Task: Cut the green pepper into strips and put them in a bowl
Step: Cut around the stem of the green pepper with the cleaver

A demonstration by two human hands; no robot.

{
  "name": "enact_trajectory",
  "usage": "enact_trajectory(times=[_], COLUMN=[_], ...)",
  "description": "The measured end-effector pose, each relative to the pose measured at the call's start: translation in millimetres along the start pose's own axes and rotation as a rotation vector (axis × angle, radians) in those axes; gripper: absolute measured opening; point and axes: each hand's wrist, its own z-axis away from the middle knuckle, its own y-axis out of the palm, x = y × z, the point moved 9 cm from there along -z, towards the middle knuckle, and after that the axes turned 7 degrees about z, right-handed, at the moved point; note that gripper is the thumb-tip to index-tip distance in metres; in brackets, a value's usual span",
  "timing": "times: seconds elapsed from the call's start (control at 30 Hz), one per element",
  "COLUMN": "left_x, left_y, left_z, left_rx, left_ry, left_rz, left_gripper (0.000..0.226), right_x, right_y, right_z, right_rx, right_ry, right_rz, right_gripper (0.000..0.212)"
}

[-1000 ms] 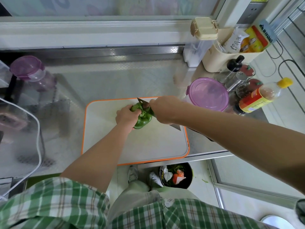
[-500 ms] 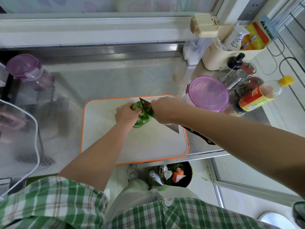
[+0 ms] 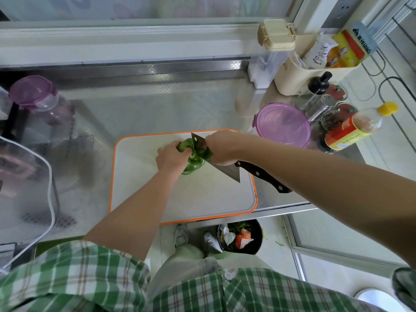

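On the cutting board (image 3: 198, 199), far half near the middle: green pepper (image 3: 193, 167), whole as far as visible, no strips seen. Left hand (image 3: 172, 157) clamps it from the left side, fingers curled over the top, so part of the pepper is hidden. Right hand (image 3: 222, 147) sits just right of the pepper and grasps the cleaver (image 3: 229, 172) up on the blade, not on the handle; the black riveted handle (image 3: 263, 176) sticks out free past the hand, over the board's right edge. Blade runs diagonally, tip toward the board's far edge, heel toward its right edge, and lies against the pepper's right side. Can't tell how deep the edge is in, the hands cover the contact. Board is white with an orange rim and sits on a steel counter (image 3: 157, 104), with its near edge overhanging the counter front. Just past the board's far right corner: purple-lidded container (image 3: 282, 124). Further right of the board: oil bottle with yellow cap (image 3: 355, 129), steel shaker (image 3: 322, 106), black-capped bottle (image 3: 318, 86), cream caddy (image 3: 290, 82) with packets. Well left of the board: purple-lidded jar (image 3: 36, 93) and a white cable (image 3: 52, 188). Below the board's near edge, on the floor: black bin (image 3: 256, 246) with scraps. Green plaid shirt (image 3: 78, 278) fills the bottom of the view.
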Motion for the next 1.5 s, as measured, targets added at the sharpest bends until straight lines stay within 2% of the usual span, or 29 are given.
enact_trajectory(times=[0.2,0.33,0.4,0.47,0.6,0.73,0.93,1.1,1.2,1.33,1.5], left_x=[6.5,16.8,21.3,22.3,26.0,29.9,30.1,31.1,31.4,27.8,27.5], left_y=[-0.2,-0.2,-0.6,1.4,8.5,10.4,9.3,9.5,10.3,10.2,10.9], left_z=[-0.5,3.6,7.4,10.0,12.8,12.1,9.6,7.5,5.9,4.4,4.7], left_rx=[-0.009,-0.025,-0.058,-0.062,-0.039,-0.041,-0.053,-0.056,-0.056,-0.068,-0.08], left_ry=[-0.013,-0.126,-0.179,-0.195,-0.223,-0.222,-0.215,-0.202,-0.206,-0.202,-0.173], left_rz=[0.028,0.192,0.309,0.351,0.392,0.399,0.398,0.366,0.357,0.33,0.284], left_gripper=[0.035,0.04,0.039,0.04,0.042,0.043,0.042,0.046,0.046,0.047,0.044], right_x=[-2.0,-10.5,-17.8,-24.3,-13.8,-14.2,-12.5,-7.0,-5.1,-8.5,-7.4], right_y=[1.4,0.4,-10.2,-17.9,-0.7,5.3,6.5,4.0,0.5,3.6,21.6], right_z=[3.0,-0.6,3.3,8.5,1.6,6.3,3.7,-0.7,-3.5,-6.2,-8.9], right_rx=[0.014,-0.015,-0.09,-0.154,-0.12,-0.147,-0.188,-0.152,-0.141,-0.101,-0.031], right_ry=[0.033,0.009,0.014,0.055,0.052,0.111,0.123,0.131,0.112,0.125,0.12], right_rz=[-0.031,-0.114,-0.139,-0.196,-0.196,-0.207,-0.177,-0.101,-0.083,-0.107,-0.148], right_gripper=[0.018,0.036,0.027,0.03,0.029,0.028,0.015,0.002,0.006,0.023,0.024])
